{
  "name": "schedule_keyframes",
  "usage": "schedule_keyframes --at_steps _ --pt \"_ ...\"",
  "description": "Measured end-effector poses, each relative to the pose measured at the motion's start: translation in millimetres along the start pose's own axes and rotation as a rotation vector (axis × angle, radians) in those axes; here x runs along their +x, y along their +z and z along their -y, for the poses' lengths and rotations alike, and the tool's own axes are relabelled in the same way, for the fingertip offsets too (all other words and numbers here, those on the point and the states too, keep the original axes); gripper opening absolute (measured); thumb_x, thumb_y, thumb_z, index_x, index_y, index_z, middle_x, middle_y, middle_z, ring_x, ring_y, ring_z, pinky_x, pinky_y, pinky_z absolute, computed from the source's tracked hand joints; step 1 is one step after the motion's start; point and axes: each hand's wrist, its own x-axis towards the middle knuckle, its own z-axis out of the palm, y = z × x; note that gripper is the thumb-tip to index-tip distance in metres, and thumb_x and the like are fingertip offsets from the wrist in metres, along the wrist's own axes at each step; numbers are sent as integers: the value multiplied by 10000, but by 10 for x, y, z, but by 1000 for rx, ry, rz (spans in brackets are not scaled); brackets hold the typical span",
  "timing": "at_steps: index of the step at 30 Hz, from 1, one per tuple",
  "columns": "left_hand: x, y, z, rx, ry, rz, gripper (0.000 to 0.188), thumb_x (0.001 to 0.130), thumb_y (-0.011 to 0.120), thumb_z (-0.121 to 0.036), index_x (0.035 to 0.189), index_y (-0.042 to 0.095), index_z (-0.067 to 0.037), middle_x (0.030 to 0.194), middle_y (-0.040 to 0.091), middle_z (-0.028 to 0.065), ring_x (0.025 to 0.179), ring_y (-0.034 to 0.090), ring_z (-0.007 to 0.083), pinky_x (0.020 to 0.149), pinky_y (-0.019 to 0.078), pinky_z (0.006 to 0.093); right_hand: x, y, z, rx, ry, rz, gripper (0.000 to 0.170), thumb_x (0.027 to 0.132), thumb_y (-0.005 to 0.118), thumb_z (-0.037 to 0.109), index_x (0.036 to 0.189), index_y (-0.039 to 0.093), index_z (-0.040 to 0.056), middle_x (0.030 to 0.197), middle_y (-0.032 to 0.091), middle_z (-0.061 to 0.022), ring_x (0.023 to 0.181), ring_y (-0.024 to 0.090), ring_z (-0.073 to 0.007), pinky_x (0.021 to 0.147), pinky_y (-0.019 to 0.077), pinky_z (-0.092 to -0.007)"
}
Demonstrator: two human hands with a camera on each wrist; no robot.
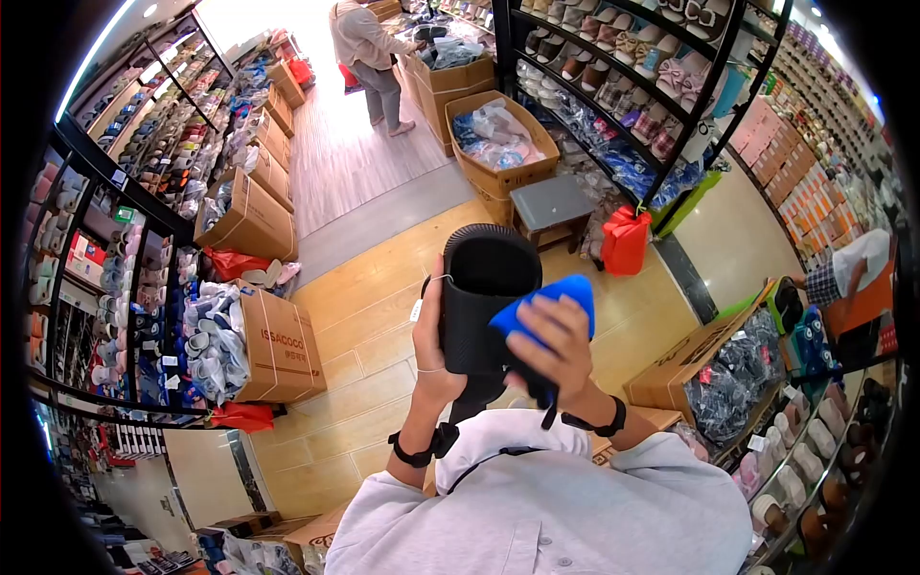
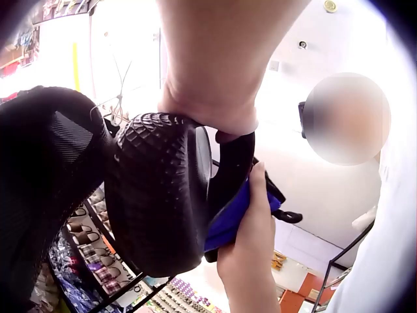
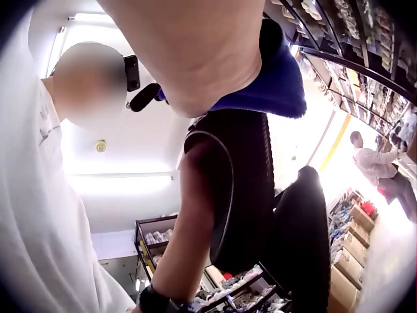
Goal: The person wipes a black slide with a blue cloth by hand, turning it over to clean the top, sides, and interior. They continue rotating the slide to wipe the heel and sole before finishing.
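Observation:
A pair of black slippers, joined by a thin string, is held up before the chest; the nearer slipper has a ridged surface. My left hand grips it along its left side, and its fingertips are hidden. A small white tag hangs beside that hand. My right hand holds a blue cloth with a black part and loop against the slipper's right side. In the left wrist view, the textured slipper is close to the blue cloth. The right wrist view shows the second slipper farther out.
Shoe racks line both sides. Cartons of bagged footwear stand around, including one carton at left and another ahead. A grey stool stands near a red bag. Another person stands beyond on the wooden floor.

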Motion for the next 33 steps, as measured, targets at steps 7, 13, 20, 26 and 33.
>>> schedule_keyframes --at_steps 7,13,20,26,33 --pt "-47 -79 226 26 65 -51 807 992 649 -41 1706 286 62 1768 328 276 1606 401 340 1307 316 437 123 15 -132 39 -75 15 405 969 797 383 1318 761 181 1401 736 -93 1311 672 -314 1163 454 -527" --pt "7 -54 52 -104 -72 -36 918 956 748 -86 1713 255 75 1719 429 227 1508 516 282 1262 377 380 160 118 -29 -48 17 1 448 952 805 405 1324 765 158 1404 735 -118 1296 660 -364 1117 465 -549" --pt "13 -246 299 -203 17 -62 990 866 829 -110 1689 316 92 1653 501 246 1455 562 251 1225 418 369 86 268 -75 -26 -308 110 414 972 782 453 1328 758 245 1393 750 -22 1297 675 -223 1156 442 -445" --pt "110 -455 262 -107 -44 -65 960 839 838 -100 1658 381 104 1587 584 241 1394 615 245 1190 443 360 375 467 75 14 -10 79 413 957 797 421 1306 773 202 1394 746 -76 1279 679 -288 1125 456 -480" --pt "217 -997 427 -148 56 -86 980 861 856 -153 1656 355 126 1707 432 285 1462 575 304 1228 430 410 542 819 6 271 -124 98 398 977 779 450 1294 773 208 1372 765 -76 1282 690 -285 1173 407 -485"
